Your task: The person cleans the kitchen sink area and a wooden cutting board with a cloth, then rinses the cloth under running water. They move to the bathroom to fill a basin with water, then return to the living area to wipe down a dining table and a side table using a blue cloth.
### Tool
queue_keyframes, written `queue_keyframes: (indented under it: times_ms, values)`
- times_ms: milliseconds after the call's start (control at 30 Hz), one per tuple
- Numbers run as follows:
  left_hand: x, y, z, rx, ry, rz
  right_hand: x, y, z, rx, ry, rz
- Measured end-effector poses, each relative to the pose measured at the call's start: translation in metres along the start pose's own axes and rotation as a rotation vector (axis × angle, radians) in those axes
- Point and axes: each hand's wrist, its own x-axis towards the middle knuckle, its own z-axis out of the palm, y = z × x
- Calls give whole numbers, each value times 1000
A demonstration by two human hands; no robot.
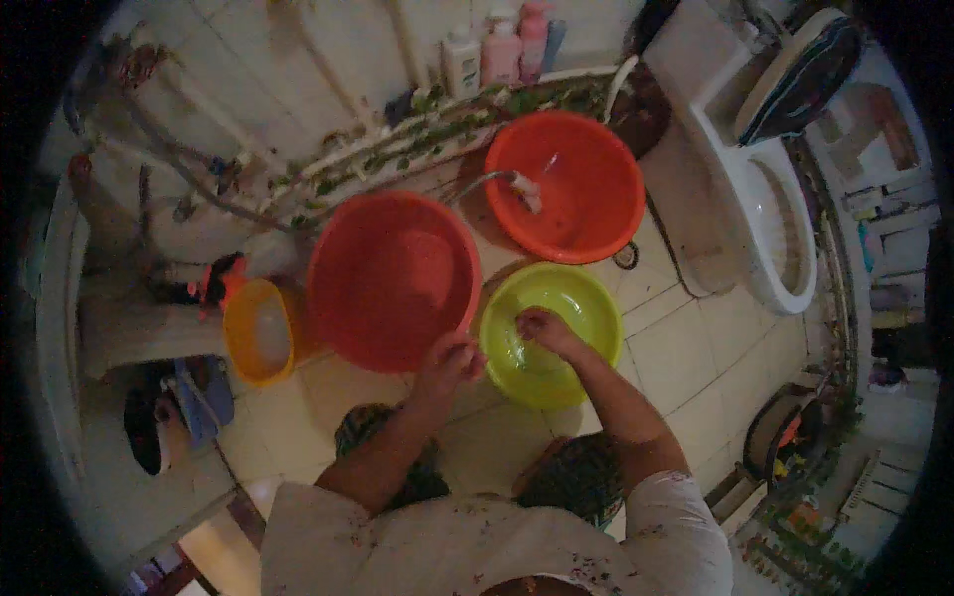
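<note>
My left hand (pixel 457 356) is at the near right rim of a large red plastic basin (pixel 395 279), its fingers bent; whether it grips anything cannot be told. My right hand (pixel 542 329), fingers curled, is over a yellow-green plastic basin (pixel 604 320) with shiny reflections inside; nothing clear shows in it. Behind stands an orange-red basin (pixel 589 186), and in it rests a pale shower head (pixel 528 192) on a hose. A yellow-orange tub (pixel 235 343) with something pale inside is left of the large red basin.
At the right is a white toilet (pixel 801 276) with its lid (pixel 801 78) raised. Several bottles (pixel 501 56) stand along the back wall. A round floor drain (pixel 627 256) lies by the orange-red basin. Slippers (pixel 141 417) and a blue item (pixel 205 398) are at the left.
</note>
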Motion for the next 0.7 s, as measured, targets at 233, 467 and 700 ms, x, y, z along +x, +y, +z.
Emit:
queue_keyframes:
  times_ms: [233,467,700]
  values:
    - [-12,2,35,-172,-111,-59,-28,-7,5,-48,87,121]
    - [-19,-39,62,-31,-521,-45,-26,7,36,-92,70,272]
    - [-19,-12,46,-71,-348,305,-17,-2,105,99,210,344]
